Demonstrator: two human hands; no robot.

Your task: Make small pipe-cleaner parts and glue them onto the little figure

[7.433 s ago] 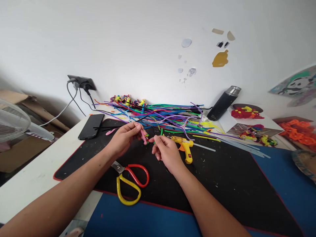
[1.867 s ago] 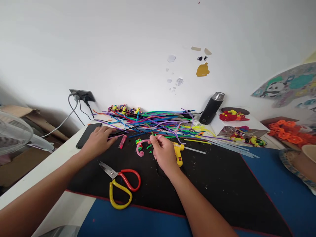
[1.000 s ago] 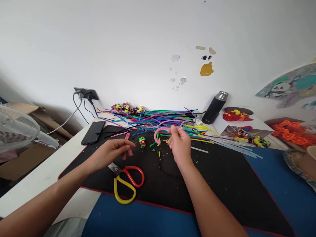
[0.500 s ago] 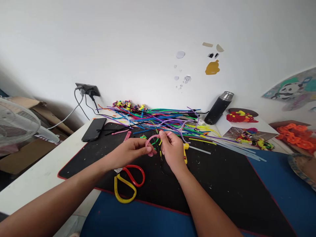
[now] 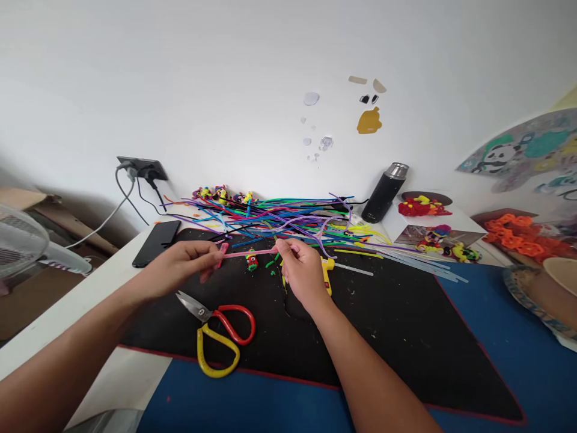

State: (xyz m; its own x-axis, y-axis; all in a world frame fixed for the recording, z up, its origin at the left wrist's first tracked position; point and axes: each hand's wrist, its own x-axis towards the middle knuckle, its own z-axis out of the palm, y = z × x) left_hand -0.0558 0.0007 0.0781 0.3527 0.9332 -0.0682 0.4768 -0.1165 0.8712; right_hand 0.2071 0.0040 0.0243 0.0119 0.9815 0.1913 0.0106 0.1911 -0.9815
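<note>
A pink pipe cleaner (image 5: 247, 254) is stretched nearly straight between my two hands, above the black mat. My left hand (image 5: 192, 261) pinches its left end; my right hand (image 5: 301, 267) grips the other end between thumb and fingers. Just beneath the strand lies a small red, green and yellow figure (image 5: 252, 260). Green snippets (image 5: 272, 263) rest close to it. Scissors (image 5: 219, 334) with one red and one yellow handle lie on the mat nearer to me, blades apart. Behind my right hand a yellow glue gun (image 5: 327, 273) is partly hidden, its clear stick pointing right.
Loose colourful pipe cleaners (image 5: 279, 216) pile up along the wall. A phone (image 5: 156, 243) lies at the left, beside the black mat (image 5: 387, 337). A black flask (image 5: 384, 192), a white box (image 5: 406, 224) and a basket (image 5: 536, 307) stand at the right. A fan (image 5: 27, 243) is far left.
My left hand has moved left, away from my right, and the pink pipe cleaner has gone from a curved loop to a taut line. The scissor blades and small figure have come into sight.
</note>
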